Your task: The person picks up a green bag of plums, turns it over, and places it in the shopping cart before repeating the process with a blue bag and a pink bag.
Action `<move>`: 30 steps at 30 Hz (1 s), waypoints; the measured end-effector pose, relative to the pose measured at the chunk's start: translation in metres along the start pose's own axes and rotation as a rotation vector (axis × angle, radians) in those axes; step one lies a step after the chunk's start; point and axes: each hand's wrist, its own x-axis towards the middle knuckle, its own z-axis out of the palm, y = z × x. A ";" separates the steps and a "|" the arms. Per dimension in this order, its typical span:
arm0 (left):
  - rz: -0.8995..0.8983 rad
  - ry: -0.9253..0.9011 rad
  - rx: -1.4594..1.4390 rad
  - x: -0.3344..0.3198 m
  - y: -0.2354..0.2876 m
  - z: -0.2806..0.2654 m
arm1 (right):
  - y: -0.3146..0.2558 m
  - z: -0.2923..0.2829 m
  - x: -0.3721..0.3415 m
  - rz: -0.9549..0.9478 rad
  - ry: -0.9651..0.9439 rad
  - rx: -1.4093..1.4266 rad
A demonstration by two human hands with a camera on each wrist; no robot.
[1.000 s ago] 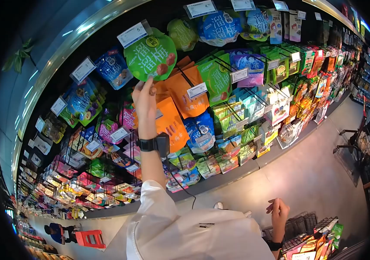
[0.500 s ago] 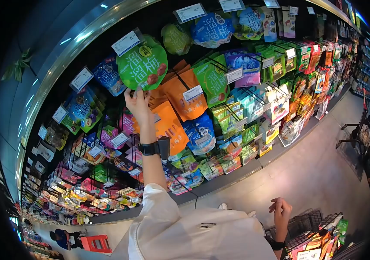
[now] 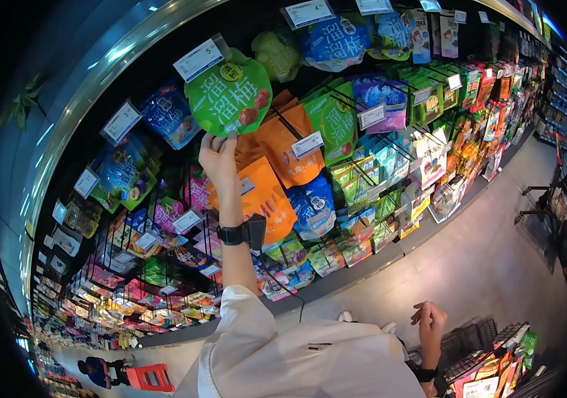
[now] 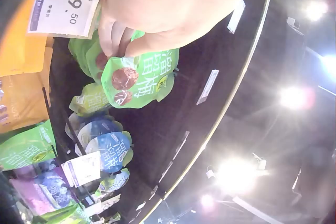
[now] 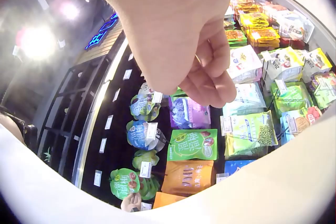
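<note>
A round green bag with white characters and reddish fruit pictures [image 3: 227, 94] hangs at the top of the shelf, under a price tag. My left hand [image 3: 222, 162] pinches its lower edge; the left wrist view shows thumb and fingers of the hand [image 4: 163, 8] closed on the green bag [image 4: 139, 79], with more green bags behind it. Low at the right of the head view, my right hand [image 3: 431, 322] hangs loosely curled and holds nothing. In the right wrist view that hand [image 5: 178, 40] has relaxed, bent fingers.
Orange bags [image 3: 290, 149] hang right of my left wrist, a blue bag [image 3: 169, 114] left of the green one. A wire cart [image 3: 476, 345] holding packages stands beside my right hand. A red stool [image 3: 150, 378] and a person [image 3: 97, 371] are at lower left.
My left fingers have shifted along the green bag's lower edge, from a touch near its right part to a pinch farther left. My right hand stays much the same.
</note>
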 end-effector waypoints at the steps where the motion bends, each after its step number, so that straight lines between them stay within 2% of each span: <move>1: 0.045 0.010 0.016 0.000 -0.004 0.000 | 0.000 0.002 -0.001 0.003 0.008 -0.001; 3: 0.136 0.034 0.047 0.001 -0.009 -0.001 | -0.001 0.006 -0.002 0.004 0.018 -0.009; 6: 0.171 0.042 0.118 -0.003 -0.005 0.001 | -0.003 0.014 -0.003 0.019 0.023 -0.012; 9: 0.132 0.021 0.069 -0.004 -0.002 0.005 | -0.003 0.023 -0.005 0.032 0.025 -0.011; 15: 0.020 0.007 -0.326 -0.001 0.008 0.009 | -0.002 0.036 -0.007 0.049 0.032 -0.016; 18: -0.056 0.020 -0.373 0.005 0.011 0.006 | -0.005 0.040 -0.007 0.062 0.029 -0.021; 21: -0.042 0.011 -0.348 0.010 0.006 0.002 | -0.004 0.041 -0.005 0.072 0.024 -0.024; 24: -0.137 -0.023 -0.395 0.009 0.008 -0.004 | -0.009 0.040 0.002 0.084 0.005 -0.059; 30: -0.145 -0.051 -0.391 0.003 0.024 -0.006 | -0.019 0.035 0.032 0.038 -0.050 -0.071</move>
